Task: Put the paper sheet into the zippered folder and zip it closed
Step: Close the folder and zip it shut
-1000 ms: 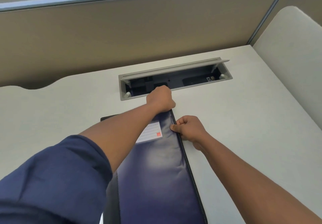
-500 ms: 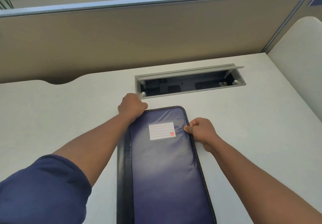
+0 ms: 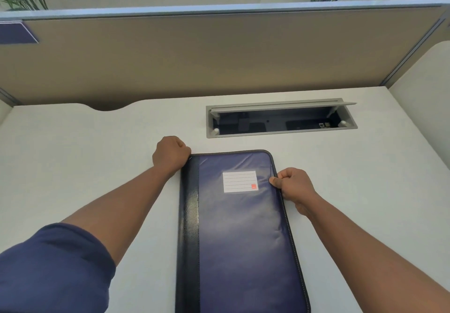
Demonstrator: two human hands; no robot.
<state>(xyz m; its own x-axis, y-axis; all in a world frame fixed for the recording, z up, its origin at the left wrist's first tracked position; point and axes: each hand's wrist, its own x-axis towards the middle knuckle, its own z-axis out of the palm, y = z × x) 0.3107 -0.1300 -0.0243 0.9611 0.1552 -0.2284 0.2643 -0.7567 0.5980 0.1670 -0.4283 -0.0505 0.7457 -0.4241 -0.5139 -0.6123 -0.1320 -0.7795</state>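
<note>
The zippered folder (image 3: 241,239), dark blue with a black spine and a white label (image 3: 239,181), lies flat and closed on the white desk (image 3: 85,166). My left hand (image 3: 170,154) sits as a fist at the folder's far left corner, its fingers curled round the zipper pull, which the fist hides. My right hand (image 3: 292,186) pinches the folder's right edge near the far end, thumb on top of the cover. No paper sheet shows anywhere.
An open grey cable box (image 3: 209,122) is sunk into the desk just beyond the folder. A tan partition (image 3: 219,57) walls off the back, and a white side panel (image 3: 426,93) stands at the right.
My left hand has travelled from the folder's far right corner along the far edge to the far left corner. My right hand has kept its pinch on the right edge.
</note>
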